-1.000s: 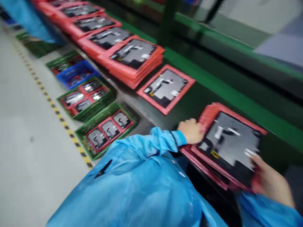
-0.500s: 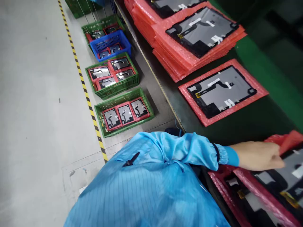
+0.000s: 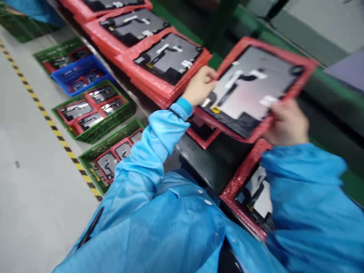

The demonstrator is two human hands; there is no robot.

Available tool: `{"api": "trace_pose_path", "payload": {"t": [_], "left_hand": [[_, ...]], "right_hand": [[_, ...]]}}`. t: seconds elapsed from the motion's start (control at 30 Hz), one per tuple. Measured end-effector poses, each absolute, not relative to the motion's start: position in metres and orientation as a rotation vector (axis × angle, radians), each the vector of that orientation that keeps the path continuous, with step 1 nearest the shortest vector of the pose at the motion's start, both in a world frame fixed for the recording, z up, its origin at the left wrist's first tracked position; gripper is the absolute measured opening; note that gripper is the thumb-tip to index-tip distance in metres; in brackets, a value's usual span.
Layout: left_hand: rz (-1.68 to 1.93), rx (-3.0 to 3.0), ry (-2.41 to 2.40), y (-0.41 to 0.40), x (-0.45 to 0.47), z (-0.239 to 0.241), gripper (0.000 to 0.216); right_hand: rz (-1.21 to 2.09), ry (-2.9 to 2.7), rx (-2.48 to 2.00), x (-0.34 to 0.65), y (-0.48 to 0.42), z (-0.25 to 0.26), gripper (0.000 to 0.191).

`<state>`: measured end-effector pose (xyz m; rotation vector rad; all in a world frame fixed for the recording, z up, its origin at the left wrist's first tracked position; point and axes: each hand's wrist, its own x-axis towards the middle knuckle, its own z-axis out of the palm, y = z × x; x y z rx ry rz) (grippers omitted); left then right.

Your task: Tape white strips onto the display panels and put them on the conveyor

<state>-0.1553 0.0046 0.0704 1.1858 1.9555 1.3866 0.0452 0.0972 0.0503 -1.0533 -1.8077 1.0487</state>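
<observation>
Read as a clock face centred on the view, the stack of red-bordered panels (image 3: 167,62) stands near twelve o'clock, just beyond the left grip (image 3: 200,86), with more panels running away toward eleven. Toward ten and nine o'clock, on the floor (image 3: 25,204), sit a far green crate (image 3: 57,49), a blue crate (image 3: 65,72) and a middle green crate (image 3: 113,121), each with panels inside. The front green crate (image 3: 110,138), nearer half past eight, is partly hidden by the left sleeve (image 3: 153,140). A striped tape line (image 3: 60,139) passes beside them, and a blue garment (image 3: 40,11) (another person's, it seems) fills the ten o'clock corner. On the dark worktop (image 3: 227,155), a lower panel (image 3: 203,129) is mostly covered by the raised one, and at four o'clock the right sleeve (image 3: 309,201) blocks part of a near panel (image 3: 260,193). The raised panel (image 3: 250,100) is at two o'clock, tilted above the worktop: grey with a pinkish sheen, black-edged, with white strips, a dark cable and a yellow tab, framed in red wrap. The left grip pinches its nine o'clock edge; the right grip (image 3: 291,123), slightly blurred, is closed on its four o'clock edge.
</observation>
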Motion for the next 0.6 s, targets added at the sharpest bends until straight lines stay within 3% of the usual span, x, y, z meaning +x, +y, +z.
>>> {"api": "trace_pose_path", "payload": {"t": [0.13,0.23,0.43,0.6], "left_hand": [[1.294,1.084,2.053,0.008,-0.177,0.017,0.018],[1.178,1.123,2.122,0.0,-0.181,0.0,0.016],[0.983,1.308,2.322,-0.007,-0.186,0.003,0.015],[0.752,1.407,2.523,-0.013,-0.179,0.009,0.019]], "right_hand": [[1.659,-1.578,-1.353,0.032,0.083,0.033,0.026],[1.741,-1.554,-1.56,0.021,0.072,0.019,0.031],[1.863,-1.539,-1.512,0.018,0.065,0.023,0.033],[1.954,-1.514,-1.474,0.032,0.046,0.039,0.05]]}}
